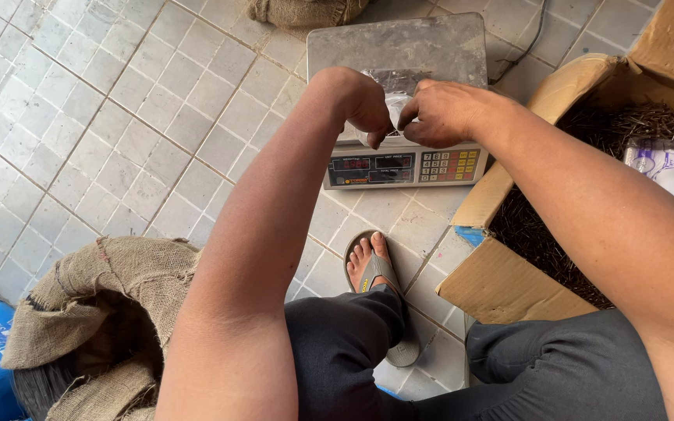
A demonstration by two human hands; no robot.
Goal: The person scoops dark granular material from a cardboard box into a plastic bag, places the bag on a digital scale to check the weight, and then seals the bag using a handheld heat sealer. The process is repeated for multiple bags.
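Both hands, left hand (364, 105) and right hand (442, 113), are closed on a plastic bag (394, 105) of nails, judged limp yet heavy, best pinched at its neck, above the scale (399, 54).

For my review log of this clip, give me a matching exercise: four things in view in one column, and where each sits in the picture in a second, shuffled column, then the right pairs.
Things:
1. clear plastic bag
2. cardboard box
3. burlap sack
4. sandal

Places:
A. lower left, mouth rolled open
B. on the scale, pinched between the left hand and the right hand
C. on the foot on the tiled floor, below the scale's display
D. at the right, full of dark nails

Pairs: 1-B, 2-D, 3-A, 4-C
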